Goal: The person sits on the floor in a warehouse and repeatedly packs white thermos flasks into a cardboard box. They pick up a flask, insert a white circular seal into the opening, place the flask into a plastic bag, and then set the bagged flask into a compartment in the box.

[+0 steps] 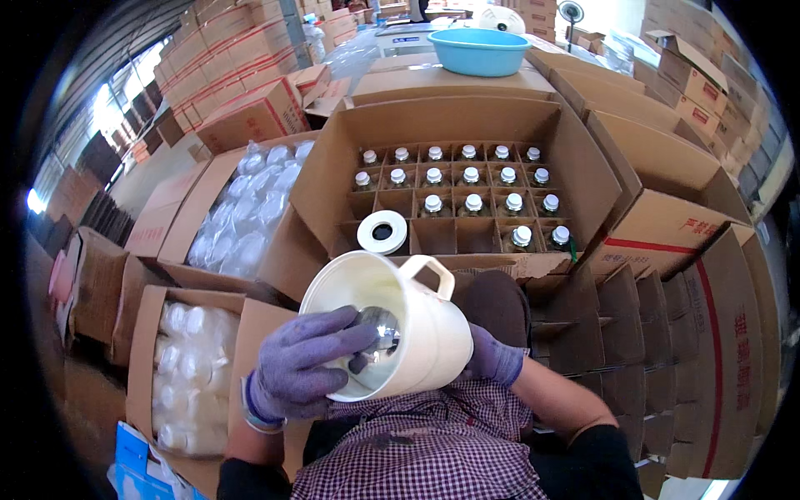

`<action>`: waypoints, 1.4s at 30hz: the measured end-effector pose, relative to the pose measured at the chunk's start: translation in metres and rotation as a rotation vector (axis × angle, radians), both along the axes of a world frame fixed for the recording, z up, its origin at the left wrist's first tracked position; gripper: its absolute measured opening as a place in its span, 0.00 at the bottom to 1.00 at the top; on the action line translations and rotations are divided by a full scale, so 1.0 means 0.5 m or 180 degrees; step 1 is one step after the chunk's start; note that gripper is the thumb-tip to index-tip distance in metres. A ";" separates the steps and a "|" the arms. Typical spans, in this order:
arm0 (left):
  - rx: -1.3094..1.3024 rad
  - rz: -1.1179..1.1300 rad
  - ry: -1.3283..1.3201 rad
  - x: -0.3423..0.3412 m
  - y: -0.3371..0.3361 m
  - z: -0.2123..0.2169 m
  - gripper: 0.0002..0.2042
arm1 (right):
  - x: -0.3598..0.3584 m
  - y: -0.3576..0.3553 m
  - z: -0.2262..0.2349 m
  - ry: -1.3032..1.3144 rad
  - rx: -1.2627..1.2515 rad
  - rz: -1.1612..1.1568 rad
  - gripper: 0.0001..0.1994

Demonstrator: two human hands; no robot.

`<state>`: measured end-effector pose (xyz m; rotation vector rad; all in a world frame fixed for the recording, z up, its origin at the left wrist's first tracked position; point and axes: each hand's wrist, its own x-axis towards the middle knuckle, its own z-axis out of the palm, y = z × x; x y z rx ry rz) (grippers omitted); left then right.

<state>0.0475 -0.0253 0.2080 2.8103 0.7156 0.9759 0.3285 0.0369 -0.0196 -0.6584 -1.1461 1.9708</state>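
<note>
A large divided carton is set ahead here, and at its right, red characters and a red stripe are carried by an open carton (667,218). Over a checked apron (408,458), nearer than the divided carton (450,119), a cream jug (437,337) is held tilted: long axis slanting, mouth to the left, base to the right; no lettering can be made out on it. The base is gripped by the right hand (496,360), its fingers mostly hidden. The mouth is entered by the left hand (310,360), the nearer one to the silvery piece (387,330) inside, which is touched by half-curled fingers; whether it is grasped cannot be told.
</note>
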 end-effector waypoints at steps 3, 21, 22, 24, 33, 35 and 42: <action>-0.0234 0.0270 -0.0404 -0.030 0.030 -0.028 0.10 | -0.006 -0.056 0.094 0.0013 -0.0148 -0.0727 0.39; -0.2182 -0.0162 0.0150 0.121 0.203 -0.205 0.13 | 0.039 -0.002 0.157 -0.1746 0.2312 -0.1431 0.31; -0.2708 -0.0035 -0.0090 0.122 0.251 -0.217 0.13 | 0.032 0.001 0.167 -0.2114 0.2398 -0.1154 0.31; -0.2318 0.0578 -0.1106 0.108 0.352 -0.267 0.16 | 0.016 0.011 0.160 -0.2357 0.2864 -0.1212 0.31; -0.1217 0.2204 0.0721 -0.005 0.557 -0.530 0.35 | 0.041 0.067 0.152 -0.1567 0.2006 -0.1390 0.27; -0.2243 0.2047 -0.0743 -0.022 0.532 -0.501 0.28 | 0.030 0.091 0.194 -0.1465 0.2021 -0.1456 0.26; -0.2277 0.0753 -0.1899 0.133 0.225 -0.157 0.30 | -0.045 0.166 0.283 -0.2846 0.3931 -0.1972 0.36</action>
